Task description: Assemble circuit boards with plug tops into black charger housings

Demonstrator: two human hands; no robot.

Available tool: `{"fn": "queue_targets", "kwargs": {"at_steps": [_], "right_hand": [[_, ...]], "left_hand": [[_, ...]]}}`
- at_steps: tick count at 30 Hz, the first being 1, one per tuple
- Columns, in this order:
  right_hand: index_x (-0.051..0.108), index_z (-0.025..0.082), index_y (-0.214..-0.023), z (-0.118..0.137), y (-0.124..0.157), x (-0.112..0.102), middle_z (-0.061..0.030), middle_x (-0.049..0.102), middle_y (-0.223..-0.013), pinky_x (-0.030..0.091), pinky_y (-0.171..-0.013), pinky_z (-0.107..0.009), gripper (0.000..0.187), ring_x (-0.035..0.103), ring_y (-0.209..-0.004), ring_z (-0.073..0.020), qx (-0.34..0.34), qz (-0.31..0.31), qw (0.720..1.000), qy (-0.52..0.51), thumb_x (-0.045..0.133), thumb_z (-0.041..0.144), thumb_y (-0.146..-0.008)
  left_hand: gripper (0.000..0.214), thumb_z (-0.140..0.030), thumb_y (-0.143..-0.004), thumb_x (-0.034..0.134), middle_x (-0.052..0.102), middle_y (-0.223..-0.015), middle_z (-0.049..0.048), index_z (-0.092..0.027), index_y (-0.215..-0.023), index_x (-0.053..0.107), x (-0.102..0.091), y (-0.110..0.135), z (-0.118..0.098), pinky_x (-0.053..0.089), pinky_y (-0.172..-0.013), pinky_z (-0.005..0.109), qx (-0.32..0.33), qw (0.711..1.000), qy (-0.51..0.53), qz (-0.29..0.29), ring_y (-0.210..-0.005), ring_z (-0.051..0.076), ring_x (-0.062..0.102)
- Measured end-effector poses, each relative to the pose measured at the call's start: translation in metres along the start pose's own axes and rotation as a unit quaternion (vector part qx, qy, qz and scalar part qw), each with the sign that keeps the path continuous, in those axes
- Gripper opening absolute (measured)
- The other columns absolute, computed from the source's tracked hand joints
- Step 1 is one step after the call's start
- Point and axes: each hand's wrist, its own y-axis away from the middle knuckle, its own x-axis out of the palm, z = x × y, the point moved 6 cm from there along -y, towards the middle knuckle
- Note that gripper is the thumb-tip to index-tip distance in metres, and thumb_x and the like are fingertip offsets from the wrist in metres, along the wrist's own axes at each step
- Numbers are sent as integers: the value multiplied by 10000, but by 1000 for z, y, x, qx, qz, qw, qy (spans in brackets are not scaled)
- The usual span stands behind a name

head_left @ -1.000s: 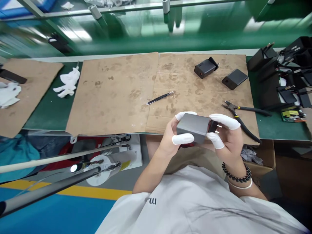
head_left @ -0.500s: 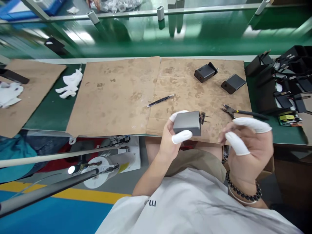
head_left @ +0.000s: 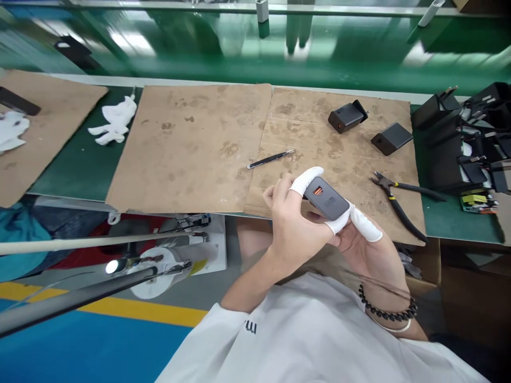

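A black power adapter is tilted so that its end face with an orange USB port points up at me. My left hand, white cots on thumb and index finger, grips it between them. From the right, my right hand holds the adapter's lower side, its cotted thumb at the edge and the other fingers partly hidden underneath. The adapter's plug pins are out of sight. On the cardboard beyond lie tweezers. Black-handled cutting pliers lie to the right, jaws apart.
Another adapter and a dark adapter housing lie farther back. Several adapters are stacked at the right, beside a small circuit board. White finger cots lie at the left. A green panel bounds the bench's back.
The adapter has been turned from its side view with pins showing to its port face. My right hand has come left onto it, uncovering the pliers' second handle.
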Motion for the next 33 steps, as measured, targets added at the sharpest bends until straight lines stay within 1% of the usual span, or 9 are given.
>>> {"fn": "queue_targets", "kwargs": {"at_steps": [8, 13, 16, 18, 21, 24, 26, 29, 33], "right_hand": [[647, 367, -1381, -1, 4, 1, -28, 825, -1184, 723, -699, -377, 409, 834, -958, -241, -14, -31, 999, -10, 667, 488, -991], [613, 365, -1408, 9, -12, -5, -18, 834, -1098, 707, -643, -350, 425, 814, -775, -199, -76, -32, 994, 69, 672, 454, -996], [628, 336, -1380, 37, -56, -20, -31, 820, -1165, 706, -694, -376, 498, 811, -851, -220, -136, -10, 978, 160, 782, 397, -911], [646, 293, -1358, 72, -104, -34, -61, 763, -1325, 703, -749, -393, 547, 800, -986, -255, -202, -7, 948, 246, 823, 362, -845], [566, 217, -1492, 131, -188, -57, -99, 735, -1367, 673, -925, -448, 683, 764, -1101, -293, -255, -70, 878, 398, 743, 240, -833], [386, 134, -1633, 171, -253, -78, -152, 632, -1529, 551, -1143, -523, 774, 660, -1318, -331, -179, -174, 773, 583, 596, 126, -888], [408, 111, -1621, 181, -273, -85, -198, 646, -1489, 511, -1171, -539, 716, 631, -1362, -346, -139, -196, 753, 612, 590, 106, -929], [568, 177, -1482, 176, -280, -88, -153, 662, -1425, 573, -1088, -533, 488, 674, -1270, -293, -94, -196, 744, 632, 659, 292, -1016], [633, 181, -1370, 173, -272, -80, -113, 667, -1375, 618, -995, -487, 425, 693, -1181, -254, -71, -132, 734, 663, 691, 405, -1013]], "left_hand": [[629, -420, -690, 966, 752, -1255, 66, -248, -1229, 691, 7, -6, 28, 594, -1023, 424, -94, 965, 238, 55, -1181, 284, 717], [697, -435, -784, 911, 715, -1392, 105, -245, -1380, 605, 23, -3, 49, 557, -1152, 438, -12, 953, 293, 79, -1325, 293, 681], [814, -417, -879, 824, 596, -1556, 164, -246, -1572, 433, 32, -2, 68, 503, -1209, 488, 6, 974, 198, 107, -1450, 317, 588], [810, -388, -922, 772, 545, -1598, 190, -229, -1613, 380, 39, -3, 74, 439, -1250, 557, 26, 988, 76, 131, -1503, 342, 521], [667, -369, -958, 721, 584, -1556, 189, -188, -1551, 475, 50, -2, 68, 340, -1292, 640, 101, 973, -83, 188, -1482, 353, 526], [664, -480, -897, 792, 634, -1497, 186, -177, -1451, 586, 57, 3, 55, 330, -1278, 681, 188, 942, -152, 232, -1432, 376, 566], [740, -533, -827, 853, 631, -1506, 177, -212, -1446, 604, 57, 7, 51, 333, -1270, 697, 240, 922, -152, 264, -1446, 382, 556], [649, -441, -795, 902, 619, -1535, 132, -301, -1383, 664, 54, 9, 54, 329, -1260, 726, 295, 895, -156, 295, -1466, 381, 546], [501, -282, -860, 837, 614, -1552, 97, -348, -1335, 694, 53, 10, 63, 373, -1229, 720, 346, 875, -181, 286, -1465, 365, 553]]}}
